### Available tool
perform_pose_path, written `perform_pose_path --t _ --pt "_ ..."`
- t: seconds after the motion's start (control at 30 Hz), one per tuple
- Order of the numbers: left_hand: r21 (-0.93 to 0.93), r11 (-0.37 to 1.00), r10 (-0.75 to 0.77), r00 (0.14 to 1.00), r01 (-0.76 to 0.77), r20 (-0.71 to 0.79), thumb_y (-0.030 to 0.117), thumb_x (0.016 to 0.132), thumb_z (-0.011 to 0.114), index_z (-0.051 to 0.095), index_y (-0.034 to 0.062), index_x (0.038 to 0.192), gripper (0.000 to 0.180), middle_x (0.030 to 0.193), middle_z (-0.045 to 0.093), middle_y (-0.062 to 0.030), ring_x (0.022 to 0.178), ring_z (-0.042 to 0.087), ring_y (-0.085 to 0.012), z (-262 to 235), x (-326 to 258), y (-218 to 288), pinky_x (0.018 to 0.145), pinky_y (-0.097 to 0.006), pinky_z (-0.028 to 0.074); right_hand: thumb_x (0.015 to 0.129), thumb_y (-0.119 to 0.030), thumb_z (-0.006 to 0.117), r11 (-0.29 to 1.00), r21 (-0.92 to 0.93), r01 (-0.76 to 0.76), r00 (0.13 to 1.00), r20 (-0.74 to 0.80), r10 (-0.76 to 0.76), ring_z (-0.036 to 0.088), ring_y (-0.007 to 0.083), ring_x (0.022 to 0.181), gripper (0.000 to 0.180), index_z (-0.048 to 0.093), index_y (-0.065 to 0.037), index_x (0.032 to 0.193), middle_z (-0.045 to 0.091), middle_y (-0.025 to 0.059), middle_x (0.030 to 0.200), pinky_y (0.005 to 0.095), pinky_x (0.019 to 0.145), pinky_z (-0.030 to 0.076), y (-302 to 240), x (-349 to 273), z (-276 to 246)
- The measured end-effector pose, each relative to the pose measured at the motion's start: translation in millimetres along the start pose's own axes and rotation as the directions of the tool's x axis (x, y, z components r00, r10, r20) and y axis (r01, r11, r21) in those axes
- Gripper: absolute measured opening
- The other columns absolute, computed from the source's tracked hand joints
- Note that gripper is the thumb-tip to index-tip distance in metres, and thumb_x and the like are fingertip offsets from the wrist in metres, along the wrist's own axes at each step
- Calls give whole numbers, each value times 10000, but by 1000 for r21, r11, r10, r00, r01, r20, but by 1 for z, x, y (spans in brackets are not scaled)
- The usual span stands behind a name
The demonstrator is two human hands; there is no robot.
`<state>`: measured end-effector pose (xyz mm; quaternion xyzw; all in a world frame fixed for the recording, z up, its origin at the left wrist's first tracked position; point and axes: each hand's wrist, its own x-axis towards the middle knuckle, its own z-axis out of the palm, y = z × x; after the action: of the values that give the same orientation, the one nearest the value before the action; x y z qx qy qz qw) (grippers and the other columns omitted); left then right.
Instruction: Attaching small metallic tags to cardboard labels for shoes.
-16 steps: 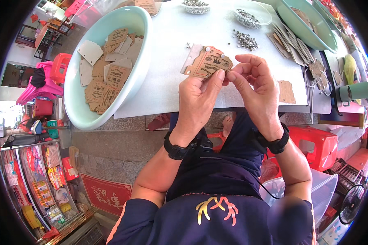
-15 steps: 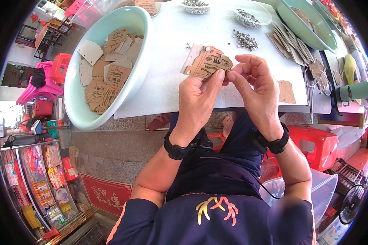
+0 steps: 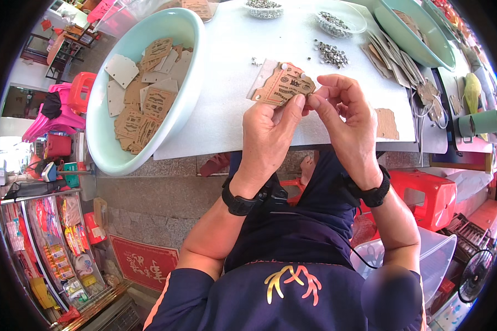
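Note:
My left hand [image 3: 268, 135] holds a brown printed cardboard piece [image 3: 284, 85] with wavy edges, its thumb on top near the lower edge. A pale card layer [image 3: 263, 76] shows behind its left side. Round silvery-white studs sit along the piece's upper edge, and a hole shows at its lower left corner. At the right corner of the piece, my right hand [image 3: 350, 124] has thumb and forefinger pinched together, touching it. Whatever lies between those fingertips is hidden. The other right fingers are curled.
Loose metal studs [image 3: 332, 55] lie on the white tabletop [image 3: 221, 83] beyond my hands. Clear tubs [image 3: 339, 25] of studs stand farther back. A pale green basin [image 3: 102, 149] of cardboard pieces is at left. Stacked cardboard [image 3: 385, 58] and another green basin [image 3: 447, 58] are at right.
The cardboard piece has shifted very slightly to the right, along with my left hand. My right hand keeps nearly the same place and pinch.

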<state>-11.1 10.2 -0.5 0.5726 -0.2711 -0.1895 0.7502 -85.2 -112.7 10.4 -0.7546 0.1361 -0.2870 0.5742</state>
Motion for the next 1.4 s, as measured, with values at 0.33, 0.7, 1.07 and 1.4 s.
perform_pose_path --t 0.33,0.7,1.07,1.4 --pt "-15 1000 -12 1000 12 2 126 982 557 625 -64 1119 244 1062 666 -103 953 645 -151 0 1 -4 859 -308 552 895 -62 648 989 114 -94 995 53 88 584 57 719 246 603 -5 1130 654 20 844 218 629 453 2 3 -1" --pt "-17 1000 -6 1000 6 -1 119 990 537 603 -67 1149 253 1092 653 -112 973 643 -163 -1 1 -6 874 -317 553 927 -94 611 988 84 -128 986 119 118 598 82 711 199 628 27 1085 687 65 871 239 629 479 2 7 -2" --pt "-56 998 33 998 -36 -53 104 980 553 576 -60 1109 210 1011 658 -89 902 636 -117 1 3 -7 817 -277 545 901 -116 658 997 -47 -58 988 144 64 604 61 705 149 639 20 958 671 28 790 223 612 478 0 10 -6" --pt "-104 995 9 1000 -9 2 125 1001 508 508 -57 1170 248 1020 639 -93 880 629 -117 0 -1 1 776 -263 540 901 -116 640 987 75 -141 930 352 106 630 61 762 162 604 42 912 671 51 775 225 659 514 3 22 -13"
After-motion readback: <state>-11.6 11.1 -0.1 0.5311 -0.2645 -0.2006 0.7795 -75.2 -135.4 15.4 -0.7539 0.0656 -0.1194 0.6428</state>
